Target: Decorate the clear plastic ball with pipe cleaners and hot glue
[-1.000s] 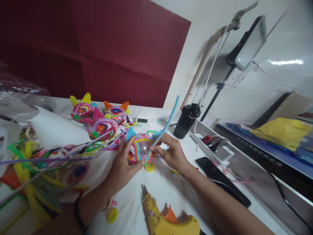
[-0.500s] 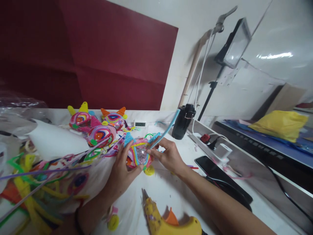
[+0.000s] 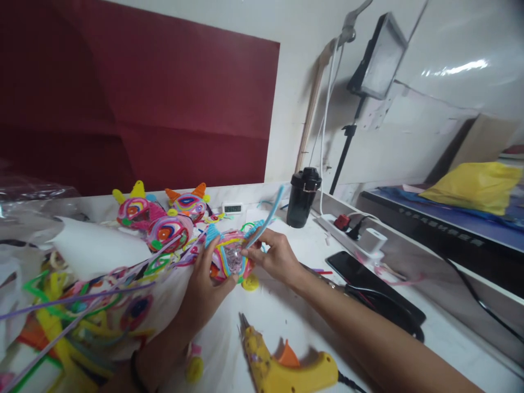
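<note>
Left hand [image 3: 203, 286] cups a round, many-coloured pipe-cleaner ball [image 3: 230, 258] from the left, fingers curled around it just above the white table [image 3: 286, 316]. Right hand [image 3: 275, 256] pinches a light blue pipe cleaner [image 3: 268, 218] against the ball's right side, the stem slanting up and away. Three similar horned balls [image 3: 164, 215] sit behind, loose pipe cleaners [image 3: 73, 305] lie left, and a yellow glue gun [image 3: 282, 368] lies near the front edge.

Bare tabletop [image 3: 286, 311] between glue gun [image 3: 282, 365] and phone [image 3: 368, 284]; pipe cleaners [image 3: 73, 305] crowd left.
</note>
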A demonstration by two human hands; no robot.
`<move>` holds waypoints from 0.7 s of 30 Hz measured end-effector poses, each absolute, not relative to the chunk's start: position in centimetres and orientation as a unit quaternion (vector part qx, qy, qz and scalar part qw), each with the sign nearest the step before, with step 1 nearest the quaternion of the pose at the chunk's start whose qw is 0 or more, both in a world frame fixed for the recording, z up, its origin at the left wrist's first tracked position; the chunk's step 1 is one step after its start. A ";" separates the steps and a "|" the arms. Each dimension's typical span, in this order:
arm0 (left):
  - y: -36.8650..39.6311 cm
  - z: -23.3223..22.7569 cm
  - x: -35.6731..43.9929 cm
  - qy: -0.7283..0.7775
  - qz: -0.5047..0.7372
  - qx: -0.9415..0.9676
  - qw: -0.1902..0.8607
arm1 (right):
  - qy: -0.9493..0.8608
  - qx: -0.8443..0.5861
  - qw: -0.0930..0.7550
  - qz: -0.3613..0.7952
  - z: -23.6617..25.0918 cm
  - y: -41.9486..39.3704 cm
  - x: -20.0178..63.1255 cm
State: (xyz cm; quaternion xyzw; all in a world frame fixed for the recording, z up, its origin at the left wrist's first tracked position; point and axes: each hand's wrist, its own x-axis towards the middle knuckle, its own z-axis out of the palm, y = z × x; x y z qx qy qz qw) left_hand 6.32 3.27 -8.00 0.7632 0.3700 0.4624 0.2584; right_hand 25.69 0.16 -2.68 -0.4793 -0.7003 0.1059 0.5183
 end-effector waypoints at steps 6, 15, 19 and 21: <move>3.7 -8.1 6.2 0.384 0.448 0.768 0.251 | -0.692 -0.471 0.532 0.127 -2.6 0.3 25.6; 3.7 -7.8 6.2 0.390 0.450 0.759 0.263 | -0.675 -0.463 0.548 0.175 -2.4 0.8 25.7; 3.5 -7.0 6.1 0.397 0.433 0.759 0.282 | -0.661 -0.467 0.553 0.196 -2.4 1.1 25.7; 3.4 -6.8 6.1 0.403 0.425 0.756 0.293 | -0.655 -0.471 0.552 0.209 -2.5 1.3 25.7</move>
